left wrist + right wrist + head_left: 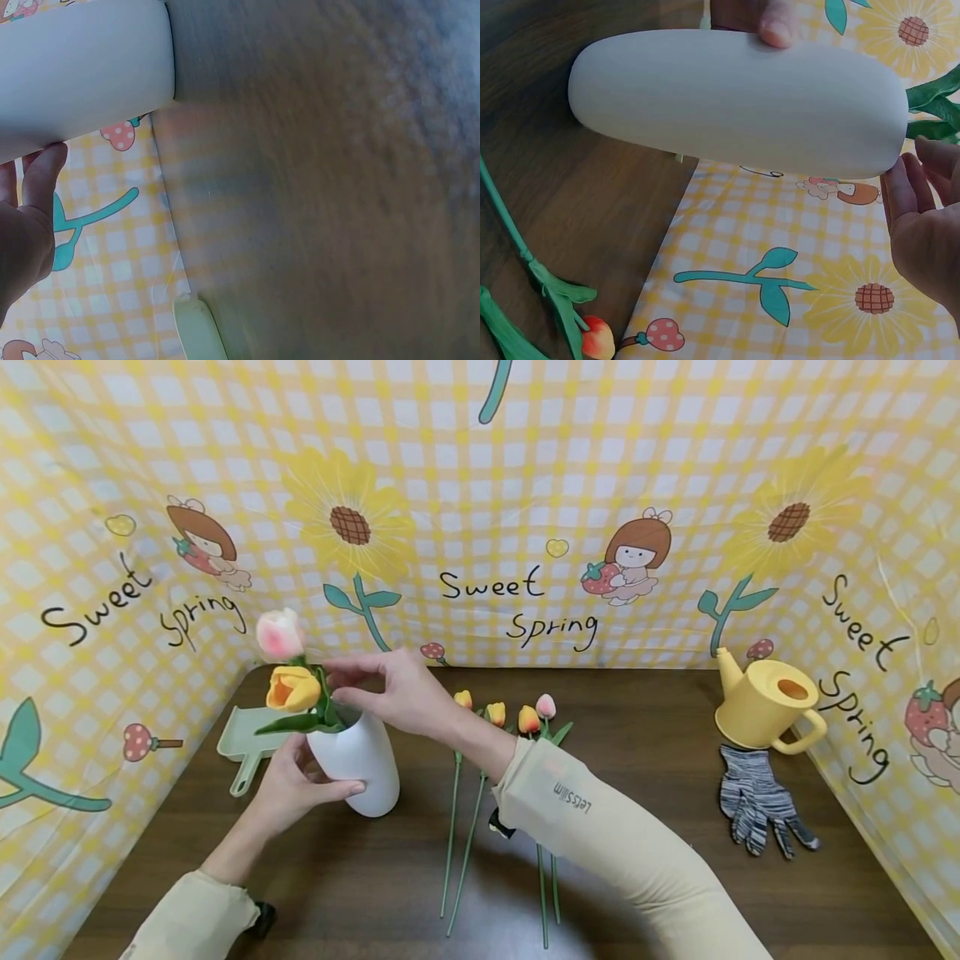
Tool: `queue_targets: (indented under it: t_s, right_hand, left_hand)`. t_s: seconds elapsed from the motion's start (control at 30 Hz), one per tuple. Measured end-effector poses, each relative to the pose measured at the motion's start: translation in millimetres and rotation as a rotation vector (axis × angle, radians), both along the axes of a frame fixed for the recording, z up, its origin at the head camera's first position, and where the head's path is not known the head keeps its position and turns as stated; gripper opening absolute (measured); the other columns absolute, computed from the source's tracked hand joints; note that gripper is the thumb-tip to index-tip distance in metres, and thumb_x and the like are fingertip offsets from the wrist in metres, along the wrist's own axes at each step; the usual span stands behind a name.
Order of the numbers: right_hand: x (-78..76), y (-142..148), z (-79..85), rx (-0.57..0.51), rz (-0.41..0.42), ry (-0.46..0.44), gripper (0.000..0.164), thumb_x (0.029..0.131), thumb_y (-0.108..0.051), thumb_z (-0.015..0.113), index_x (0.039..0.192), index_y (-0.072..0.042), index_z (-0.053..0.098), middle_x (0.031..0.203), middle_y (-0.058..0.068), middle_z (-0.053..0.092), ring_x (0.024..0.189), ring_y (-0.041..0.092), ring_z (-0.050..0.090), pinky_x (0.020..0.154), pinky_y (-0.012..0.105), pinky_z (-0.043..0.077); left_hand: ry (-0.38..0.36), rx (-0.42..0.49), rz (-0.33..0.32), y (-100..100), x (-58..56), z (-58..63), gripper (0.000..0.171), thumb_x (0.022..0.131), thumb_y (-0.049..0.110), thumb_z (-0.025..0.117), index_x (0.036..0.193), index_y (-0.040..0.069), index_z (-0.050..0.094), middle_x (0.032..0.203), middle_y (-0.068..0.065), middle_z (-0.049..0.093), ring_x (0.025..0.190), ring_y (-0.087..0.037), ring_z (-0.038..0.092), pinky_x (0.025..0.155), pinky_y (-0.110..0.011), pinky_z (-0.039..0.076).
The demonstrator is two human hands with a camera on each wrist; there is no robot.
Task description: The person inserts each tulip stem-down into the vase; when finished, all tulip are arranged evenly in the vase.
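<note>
A white vase (367, 768) stands at the left of the table, with a pink-and-white tulip (281, 635) and a yellow tulip (293, 688) rising from its mouth and leaning left. My left hand (300, 781) grips the vase body, thumb across the front; the left wrist view also has this vase (82, 71) at its upper left. At the vase mouth, my right hand (397, 689) pinches at the tulip stems and leaves with thumb and fingertips. In the right wrist view its fingers (904, 187) lie right at the vase rim, beside green leaves (934, 101).
Several long-stemmed tulips (528, 720) lie mid-table, partly under my right forearm. A pale green dustpan (243, 731) lies behind my left hand. On the right are a yellow watering can (761, 706) and a grey knitted glove (757, 802). Checked cloth walls surround the table.
</note>
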State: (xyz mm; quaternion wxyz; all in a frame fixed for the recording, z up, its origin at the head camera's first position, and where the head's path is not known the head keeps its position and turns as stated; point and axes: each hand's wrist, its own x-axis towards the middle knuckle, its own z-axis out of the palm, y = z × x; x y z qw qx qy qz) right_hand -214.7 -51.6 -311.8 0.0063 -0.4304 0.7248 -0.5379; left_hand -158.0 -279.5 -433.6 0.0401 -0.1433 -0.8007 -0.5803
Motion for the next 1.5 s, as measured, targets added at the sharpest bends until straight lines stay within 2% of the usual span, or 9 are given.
queue_targets:
  t_s: [0.13, 0.37, 0.57, 0.87, 1.13, 1.33, 1.5]
  right_hand:
    - [-1.0, 1, -0.7, 0.0, 0.003, -0.032, 0.035, 0.097, -0.007, 0.069, 0.132, -0.002, 0.066, 0.122, 0.007, 0.072, 0.11, 0.002, 0.064, 0.093, 0.018, 0.051]
    - [-0.8, 2, -2.1, -0.031, -0.001, -0.093, 0.033, 0.098, -0.008, 0.069, 0.13, -0.002, 0.066, 0.122, 0.008, 0.071, 0.11, 0.004, 0.064, 0.093, 0.019, 0.051]
    - [2.6, 13, 2.7, -0.123, -0.014, -0.168, 0.032, 0.097, -0.009, 0.069, 0.129, -0.002, 0.067, 0.121, 0.007, 0.071, 0.111, 0.004, 0.064, 0.094, 0.025, 0.053]
    - [2.5, 48, 7.1, -0.22, 0.028, -0.356, 0.035, 0.097, -0.004, 0.067, 0.132, 0.001, 0.063, 0.121, 0.012, 0.07, 0.105, 0.019, 0.069, 0.09, 0.036, 0.057]
    - [12.4, 86, 7.1, -0.21, 0.016, -0.403, 0.034, 0.096, -0.003, 0.069, 0.129, 0.002, 0.065, 0.115, 0.013, 0.071, 0.104, 0.029, 0.07, 0.086, 0.043, 0.059]
    - [19.0, 121, -3.5, -0.15, -0.035, -0.44, 0.033, 0.097, 0.0, 0.066, 0.129, 0.003, 0.064, 0.113, 0.016, 0.072, 0.094, 0.027, 0.072, 0.079, 0.047, 0.061]
    - [22.8, 157, -28.2, -0.109, -0.111, -0.52, 0.034, 0.097, -0.006, 0.068, 0.13, 0.001, 0.064, 0.113, 0.017, 0.071, 0.092, 0.034, 0.072, 0.078, 0.052, 0.06]
  left_hand:
    - [-0.009, -0.002, -0.002, 0, -0.1, -0.5, 0.076, 0.072, 0.0, 0.091, 0.135, 0.008, 0.05, 0.123, -0.009, 0.061, 0.106, -0.015, 0.065, 0.086, -0.026, 0.057]
    - [0.027, -0.044, 0.011, 0, -1.0, -1.2, 0.086, 0.072, 0.001, 0.091, 0.143, 0.012, 0.045, 0.128, -0.005, 0.06, 0.11, -0.013, 0.064, 0.086, -0.025, 0.057]
    - [0.021, -0.023, 0.007, -1, 0.2, -0.2, 0.084, 0.073, -0.002, 0.09, 0.143, 0.009, 0.045, 0.127, -0.005, 0.06, 0.109, -0.011, 0.064, 0.086, -0.024, 0.056]
    - [0.024, -0.023, 0.013, 0, -0.5, -0.6, 0.082, 0.071, -0.002, 0.091, 0.14, 0.009, 0.048, 0.125, -0.004, 0.062, 0.107, -0.012, 0.065, 0.086, -0.024, 0.056]
    - [0.023, -0.008, 0.005, 1, -0.1, -2.2, 0.081, 0.071, -0.004, 0.091, 0.139, 0.008, 0.049, 0.123, -0.003, 0.062, 0.106, -0.012, 0.066, 0.085, -0.025, 0.057]
    - [0.016, 0.005, -0.003, 2, 0.1, -3.2, 0.084, 0.07, -0.005, 0.091, 0.14, 0.01, 0.047, 0.125, -0.004, 0.062, 0.107, -0.013, 0.066, 0.086, -0.025, 0.057]
    - [0.015, -0.008, 0.02, 1, -0.2, -1.6, 0.085, 0.068, -0.003, 0.093, 0.139, 0.013, 0.048, 0.124, -0.006, 0.062, 0.107, -0.014, 0.066, 0.085, -0.025, 0.057]
